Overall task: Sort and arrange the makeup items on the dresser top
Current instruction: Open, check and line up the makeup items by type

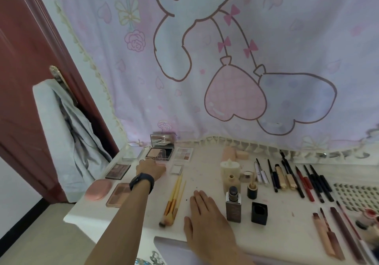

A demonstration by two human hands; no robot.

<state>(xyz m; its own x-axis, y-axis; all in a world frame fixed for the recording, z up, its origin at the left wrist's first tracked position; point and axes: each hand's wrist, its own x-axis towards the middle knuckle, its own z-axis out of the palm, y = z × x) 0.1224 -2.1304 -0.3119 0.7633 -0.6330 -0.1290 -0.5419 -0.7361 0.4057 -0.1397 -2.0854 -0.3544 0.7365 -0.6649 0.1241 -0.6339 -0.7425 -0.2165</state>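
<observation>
Your left hand (150, 169) is reaching up by the open compact (161, 152), left of centre. It's too blurry to tell if it's gripping anything. Your right hand (205, 213) lies flat, fingers straight, on the dresser top (205, 172) beside the brushes (173, 201).

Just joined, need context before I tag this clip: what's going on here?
A person is sorting makeup on a white dresser top. The left hand reaches to the back left, at a small pink item in front of the open compact; whether it grips it can't be told. The right hand rests flat on the top beside the brushes. Palettes lie grouped at left, bottles in the middle, pencils lined up at right.
</observation>
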